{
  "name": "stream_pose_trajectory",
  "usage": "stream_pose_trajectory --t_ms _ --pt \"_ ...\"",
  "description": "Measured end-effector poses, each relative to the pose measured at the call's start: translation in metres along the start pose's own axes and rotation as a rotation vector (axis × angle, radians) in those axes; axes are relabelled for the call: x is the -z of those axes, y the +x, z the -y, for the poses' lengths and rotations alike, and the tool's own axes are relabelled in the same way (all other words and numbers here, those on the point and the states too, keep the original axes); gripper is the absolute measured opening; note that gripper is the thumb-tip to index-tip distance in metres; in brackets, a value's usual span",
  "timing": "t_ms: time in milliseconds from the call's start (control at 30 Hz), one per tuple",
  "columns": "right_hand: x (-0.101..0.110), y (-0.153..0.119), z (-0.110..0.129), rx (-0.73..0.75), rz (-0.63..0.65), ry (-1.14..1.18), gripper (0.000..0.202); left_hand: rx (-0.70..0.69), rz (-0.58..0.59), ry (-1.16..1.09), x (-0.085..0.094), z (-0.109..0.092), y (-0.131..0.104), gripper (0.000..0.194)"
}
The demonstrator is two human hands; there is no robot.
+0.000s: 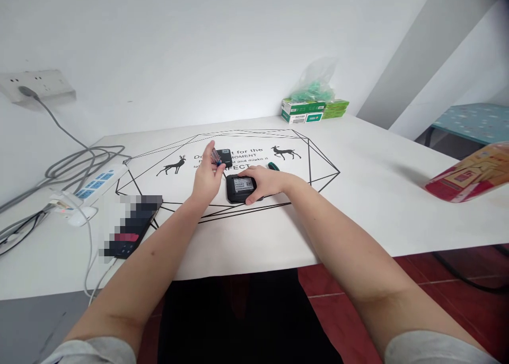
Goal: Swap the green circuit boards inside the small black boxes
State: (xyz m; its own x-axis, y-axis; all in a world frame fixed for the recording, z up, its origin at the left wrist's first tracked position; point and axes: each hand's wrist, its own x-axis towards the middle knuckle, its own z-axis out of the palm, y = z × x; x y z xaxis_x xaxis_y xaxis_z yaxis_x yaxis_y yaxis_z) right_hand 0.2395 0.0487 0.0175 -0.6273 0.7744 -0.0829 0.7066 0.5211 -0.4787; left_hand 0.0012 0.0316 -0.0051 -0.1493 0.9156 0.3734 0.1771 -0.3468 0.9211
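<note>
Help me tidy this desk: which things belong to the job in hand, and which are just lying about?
Likely the job:
black labelled device, under right hand
clear-handled tool, in left hand
small black piece
green object, perhaps

Lying about:
phone
power strip
green boxes
plastic bag
red package

It looks like a room in a home or a small office; which one is unclear. Bare white walls (199,51), a wall socket (51,85) at ten o'clock, a power strip (101,182) at nine, red floor tiles (469,308) at four, and a white surface (366,194) printed with deer and lettering suggest it.
</note>
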Motion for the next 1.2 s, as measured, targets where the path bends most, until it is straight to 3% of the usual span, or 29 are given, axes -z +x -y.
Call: stream_pose_trajectory --t_ms 233,367,433,567,700,967,1200 --pt "-0.001 0.001 -0.003 0.005 -0.006 0.025 0.105 0.22 -0.142 -0.134 0.003 0.023 0.01 0.098" --pt "-0.003 0.003 -0.002 0.024 0.006 0.019 0.108 0.048 -0.035 -0.05 0.0 0.011 0.001 0.087" --pt "-0.003 0.004 -0.003 0.031 0.007 0.02 0.109 0.029 -0.029 -0.018 0.0 0.006 -0.001 0.083" --pt "-0.005 0.007 -0.008 0.066 0.025 0.08 0.106 0.246 -0.134 -0.129 0.006 0.007 0.009 0.088" --pt "-0.007 0.01 -0.016 0.1 0.07 0.161 0.109 0.463 -0.119 -0.216 0.015 0.011 0.018 0.092" --pt "-0.006 0.009 -0.019 0.13 0.076 0.198 0.107 0.629 -0.032 -0.24 0.015 0.001 0.014 0.091" --pt "-0.008 0.012 -0.021 0.162 0.051 0.178 0.104 0.607 -0.001 -0.212 0.012 -0.005 0.002 0.088"
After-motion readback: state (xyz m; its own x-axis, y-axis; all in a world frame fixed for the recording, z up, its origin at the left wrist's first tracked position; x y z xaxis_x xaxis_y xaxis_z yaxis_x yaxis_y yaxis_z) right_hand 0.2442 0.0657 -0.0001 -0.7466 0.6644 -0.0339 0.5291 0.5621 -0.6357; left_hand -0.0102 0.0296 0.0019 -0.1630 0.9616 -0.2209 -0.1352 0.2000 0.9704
